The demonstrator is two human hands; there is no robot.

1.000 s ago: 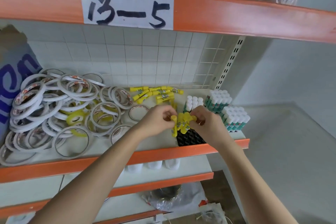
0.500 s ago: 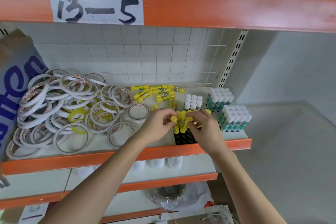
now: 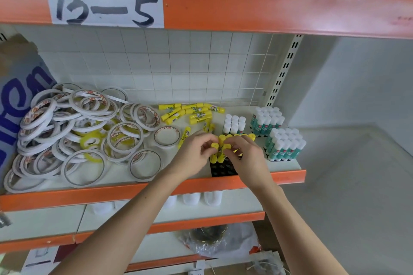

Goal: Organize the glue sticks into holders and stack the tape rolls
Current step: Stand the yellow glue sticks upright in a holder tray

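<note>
A black holder (image 3: pixel 223 168) with round holes sits at the shelf's front edge, with several yellow glue sticks (image 3: pixel 220 152) standing in its back rows. My left hand (image 3: pixel 196 154) pinches one upright yellow stick from the left. On the right side of the cluster my right hand (image 3: pixel 243 156) grips other sticks. Loose yellow glue sticks (image 3: pixel 190 113) lie further back. A jumbled pile of white tape rolls (image 3: pixel 76 129) covers the left of the shelf.
White-capped green glue sticks stand in holders (image 3: pixel 283 145) at the right, with a second block (image 3: pixel 266 120) and a small white group (image 3: pixel 233 124) behind. An orange beam (image 3: pixel 245 4) with the label 13-5 hangs overhead. A cardboard box (image 3: pixel 17 96) stands far left.
Both hands have lowered the bunch of yellow sticks from above the holder down onto it. The sticks now stand upright in the holes.
</note>
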